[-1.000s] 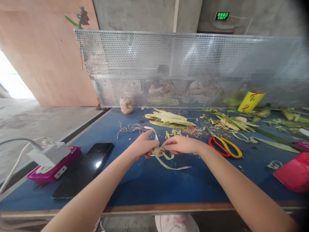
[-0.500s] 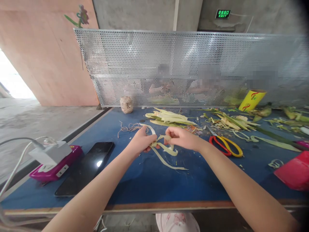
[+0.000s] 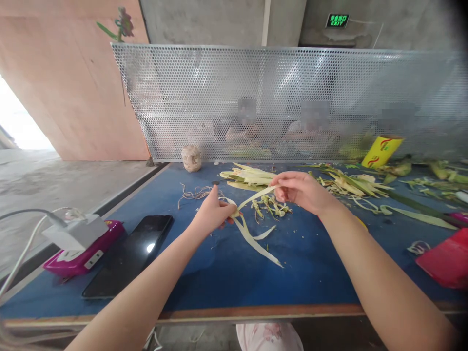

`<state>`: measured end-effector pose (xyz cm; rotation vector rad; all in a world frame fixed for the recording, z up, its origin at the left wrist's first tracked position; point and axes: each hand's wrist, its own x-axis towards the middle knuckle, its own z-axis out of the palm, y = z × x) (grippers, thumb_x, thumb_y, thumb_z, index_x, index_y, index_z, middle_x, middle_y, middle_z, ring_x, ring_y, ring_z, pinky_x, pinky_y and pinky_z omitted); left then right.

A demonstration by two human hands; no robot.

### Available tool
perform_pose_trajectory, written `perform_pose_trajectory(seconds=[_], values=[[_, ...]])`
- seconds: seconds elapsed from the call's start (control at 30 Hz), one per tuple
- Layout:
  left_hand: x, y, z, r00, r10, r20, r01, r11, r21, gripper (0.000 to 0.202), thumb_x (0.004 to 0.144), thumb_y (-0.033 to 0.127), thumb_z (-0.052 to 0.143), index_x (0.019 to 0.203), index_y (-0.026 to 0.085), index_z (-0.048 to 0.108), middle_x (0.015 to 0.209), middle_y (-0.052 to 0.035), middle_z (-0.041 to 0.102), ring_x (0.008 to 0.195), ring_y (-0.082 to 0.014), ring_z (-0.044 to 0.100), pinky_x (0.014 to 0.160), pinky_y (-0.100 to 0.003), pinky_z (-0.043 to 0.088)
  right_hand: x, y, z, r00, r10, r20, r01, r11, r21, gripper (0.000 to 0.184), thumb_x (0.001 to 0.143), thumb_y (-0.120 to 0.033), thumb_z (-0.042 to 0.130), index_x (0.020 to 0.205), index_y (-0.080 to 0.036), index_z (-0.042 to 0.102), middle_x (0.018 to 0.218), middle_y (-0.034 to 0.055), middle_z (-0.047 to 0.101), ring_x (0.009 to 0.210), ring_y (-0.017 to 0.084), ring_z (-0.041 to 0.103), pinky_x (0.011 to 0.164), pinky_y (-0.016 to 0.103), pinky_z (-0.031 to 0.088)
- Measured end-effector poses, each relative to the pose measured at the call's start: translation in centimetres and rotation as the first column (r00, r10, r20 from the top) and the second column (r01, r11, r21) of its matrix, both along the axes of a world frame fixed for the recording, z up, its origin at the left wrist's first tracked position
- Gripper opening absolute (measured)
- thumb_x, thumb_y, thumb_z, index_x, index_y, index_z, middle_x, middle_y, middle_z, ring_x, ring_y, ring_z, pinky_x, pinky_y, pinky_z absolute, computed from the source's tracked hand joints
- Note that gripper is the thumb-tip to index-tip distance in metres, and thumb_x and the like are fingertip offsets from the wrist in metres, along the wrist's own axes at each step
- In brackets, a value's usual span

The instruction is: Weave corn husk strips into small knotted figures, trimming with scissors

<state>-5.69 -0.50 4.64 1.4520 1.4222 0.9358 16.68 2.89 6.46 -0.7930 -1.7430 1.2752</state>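
My left hand pinches the joined part of several pale corn husk strips above the blue table. Loose ends hang from it toward the front right. One strip stretches up to my right hand, whose fingers are closed on its far end, holding it taut. Beneath and behind that strip lie small husk scraps. A pile of pale husk leaves rests farther back. Thin string lies tangled to the left of my left hand. My right forearm mostly covers the scissors, leaving a bit of yellow handle showing.
A black phone and a magenta power strip with a white adapter lie at left. A perforated metal screen stands behind, with people beyond it. A yellow roll, more husks and a red object are at right.
My right hand has moved right and slightly up, drawing one husk strip out straight. The scraps behind it now show, while the scissors are mostly covered. My left hand has barely moved.
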Motion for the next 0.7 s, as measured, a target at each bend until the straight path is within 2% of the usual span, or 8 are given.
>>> perform_pose_trajectory(seconds=[0.1, 0.2, 0.27, 0.4, 0.5, 0.6, 0.7], values=[[0.4, -0.1, 0.0, 0.993, -0.061, 0.103, 0.063, 0.998, -0.019, 0.097, 0.076, 0.017, 0.056, 0.138, 0.003, -0.017, 0.079, -0.0107, 0.069, 0.052, -0.0132, 0.059, 0.036, -0.02, 0.04, 0.3, -0.1, 0.3, 0.997, 0.046, -0.06, -0.046, 0.999, -0.011, 0.026, 0.071, -0.03, 0.045, 0.086, -0.018, 0.063, 0.082, 0.0076, 0.064, 0.073, 0.019, 0.059, 0.066, 0.036, 0.046], [0.9, -0.4, 0.2, 0.973, -0.071, 0.221, 0.085, 0.995, -0.056, 0.094, 0.078, 0.014, 0.056, 0.139, 0.004, -0.014, 0.08, -0.0114, 0.069, 0.06, -0.0166, 0.064, 0.042, -0.023, 0.048, -0.1, -0.4, 0.3, 0.996, 0.091, -0.013, -0.09, 0.996, 0.018, 0.033, 0.072, -0.028, 0.051, 0.101, -0.019, 0.063, 0.103, 0.0095, 0.065, 0.086, 0.022, 0.061, 0.07, 0.036, 0.047], [1.0, -0.5, 0.2, 0.952, -0.064, 0.3, 0.09, 0.993, -0.075, 0.095, 0.077, 0.012, 0.058, 0.14, 0.005, -0.013, 0.075, -0.0086, 0.068, 0.064, -0.0189, 0.066, 0.046, -0.026, 0.052, -0.8, -0.7, 0.2, 0.994, 0.089, 0.06, -0.092, 0.994, 0.059, 0.03, 0.076, -0.03, 0.055, 0.104, -0.021, 0.063, 0.103, 0.0086, 0.066, 0.087, 0.021, 0.062, 0.071, 0.034, 0.047], [1.1, -0.6, 0.1, 0.916, -0.05, 0.399, 0.09, 0.993, -0.081, 0.099, 0.073, 0.011, 0.065, 0.142, 0.009, -0.006, 0.067, -0.0044, 0.067, 0.068, -0.0205, 0.068, 0.055, -0.03, 0.056, -2.0, -1.2, -0.1, 0.958, 0.072, 0.278, -0.114, 0.984, 0.139, 0.024, 0.085, -0.033, 0.049, 0.097, -0.022, 0.066, 0.09, 0.0042, 0.069, 0.076, 0.016, 0.062, 0.072, 0.032, 0.047], [1.3, -0.6, 0.0, 0.913, -0.041, 0.406, 0.076, 0.995, -0.071, 0.097, 0.072, 0.009, 0.065, 0.142, 0.008, -0.003, 0.06, -0.0007, 0.065, 0.063, -0.0177, 0.066, 0.06, -0.033, 0.057, -2.5, -1.6, -0.2, 0.924, 0.107, 0.367, -0.174, 0.973, 0.155, 0.027, 0.087, -0.027, 0.045, 0.107, -0.024, 0.063, 0.091, 0.0021, 0.068, 0.078, 0.014, 0.06, 0.073, 0.029, 0.046], [1.4, -0.7, 0.0, 0.913, -0.044, 0.406, 0.079, 0.994, -0.07, 0.094, 0.073, 0.004, 0.062, 0.142, 0.008, -0.001, 0.056, 0.0023, 0.063, 0.061, -0.0148, 0.064, 0.063, -0.035, 0.058, -2.6, -1.7, -0.4, 0.92, 0.182, 0.347, -0.238, 0.963, 0.124, 0.028, 0.085, -0.022, 0.048, 0.11, -0.021, 0.061, 0.092, 0.0025, 0.067, 0.087, 0.014, 0.06, 0.076, 0.027, 0.045], [1.5, -0.8, -0.1, 0.901, -0.05, 0.432, 0.092, 0.993, -0.078, 0.094, 0.072, 0.002, 0.062, 0.142, 0.011, 0.0, 0.061, 0.0013, 0.065, 0.064, -0.0141, 0.064, 0.068, -0.035, 0.057, -2.9, -1.4, -1.0, 0.96, 0.18, 0.216, -0.201, 0.976, 0.082, 0.03, 0.082, -0.02, 0.053, 0.111, -0.02, 0.056, 0.091, 0.0037, 0.067, 0.078, 0.013, 0.062, 0.07, 0.026, 0.048]])
